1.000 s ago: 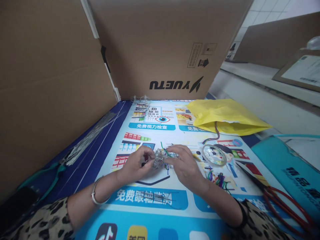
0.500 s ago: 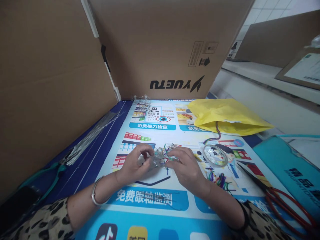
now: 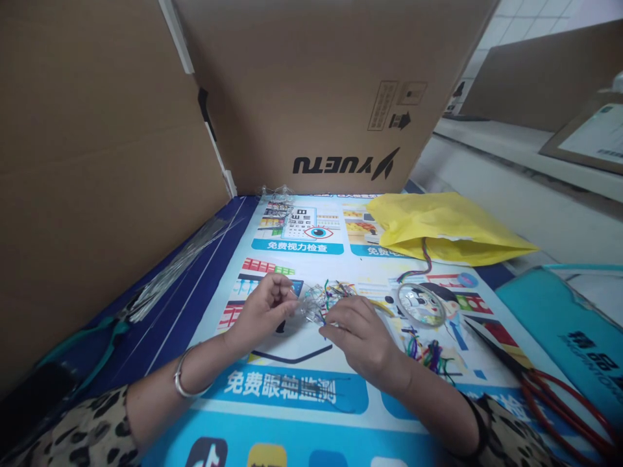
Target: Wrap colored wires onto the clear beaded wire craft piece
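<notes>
Head view: our left hand (image 3: 265, 308) and right hand (image 3: 357, 331) both pinch a small, glittery clear bead cluster (image 3: 314, 303) with thin coloured wires, just above the glossy printed mat (image 3: 292, 389); crinkled yellow bag (image 3: 448, 227) beyond.

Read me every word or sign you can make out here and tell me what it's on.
"YUETU", upside down: cardboard box.
Arrow sign beside it: same box; its small print is unreadable.
"免费视力检查": poster.
"免费眼轴监测": poster, near the wrists.
Teal bag lettering: too blurred.
</notes>
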{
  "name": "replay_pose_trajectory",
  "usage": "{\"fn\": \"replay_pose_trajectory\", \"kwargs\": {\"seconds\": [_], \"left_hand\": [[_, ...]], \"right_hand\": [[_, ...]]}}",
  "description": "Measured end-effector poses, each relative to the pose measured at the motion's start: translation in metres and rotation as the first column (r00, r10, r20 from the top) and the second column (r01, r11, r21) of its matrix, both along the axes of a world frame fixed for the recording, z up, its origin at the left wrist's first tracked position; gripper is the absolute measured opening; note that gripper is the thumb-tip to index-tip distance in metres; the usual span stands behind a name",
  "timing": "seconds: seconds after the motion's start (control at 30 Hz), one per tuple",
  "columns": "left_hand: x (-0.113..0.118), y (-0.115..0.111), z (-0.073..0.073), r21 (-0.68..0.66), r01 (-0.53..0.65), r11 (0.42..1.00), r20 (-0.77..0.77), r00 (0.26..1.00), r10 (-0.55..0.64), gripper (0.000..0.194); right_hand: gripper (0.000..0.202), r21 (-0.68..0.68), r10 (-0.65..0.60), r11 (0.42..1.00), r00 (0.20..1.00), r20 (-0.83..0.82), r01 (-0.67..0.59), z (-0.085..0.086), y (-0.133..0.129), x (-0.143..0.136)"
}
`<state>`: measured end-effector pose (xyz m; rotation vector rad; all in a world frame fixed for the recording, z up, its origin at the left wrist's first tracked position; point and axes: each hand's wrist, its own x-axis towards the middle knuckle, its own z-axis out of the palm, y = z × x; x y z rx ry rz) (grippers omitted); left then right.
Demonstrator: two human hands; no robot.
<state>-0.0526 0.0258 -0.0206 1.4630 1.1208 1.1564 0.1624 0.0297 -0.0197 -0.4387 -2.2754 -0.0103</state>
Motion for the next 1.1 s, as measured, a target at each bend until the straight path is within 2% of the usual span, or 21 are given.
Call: {"fn": "replay_pose_trajectory", "kwargs": {"seconds": [0.23,0.37,0.77,0.93,1.1], "left_hand": [[-0.0020,-0.0016,0.0026,-0.100,0.124,0.987,0.172,0.980,-0.105,0.016],[-0.0053,-0.0026,0.0010,-0.129,0.145,0.981,0.230,0.967,-0.113,0.015],[-0.0067,-0.0056,0.0038,-0.134,0.108,0.985,0.218,0.973,-0.077,0.024],[-0.0062,-0.0054,0.0060,-0.154,0.100,0.983,0.217,0.974,-0.065,0.023],[-0.0082,-0.0034,0.0043,-0.158,0.050,0.986,0.184,0.983,-0.020,0.018]], "right_hand": [[0.012,0.037,-0.014,0.999,0.999,0.051,0.012,-0.0004,-0.0014,0.0008],[0.014,0.035,-0.018,0.999,0.998,0.056,0.016,-0.0019,-0.0014,0.0007],[0.016,0.046,-0.041,0.998,0.997,0.071,0.038,-0.0032,-0.0016,-0.0008],[0.020,0.024,-0.036,0.999,0.996,0.076,0.035,-0.0038,-0.0014,-0.0006],[0.019,0.039,-0.015,0.999,1.000,0.011,0.014,-0.0049,0.0005,-0.0017]]}}
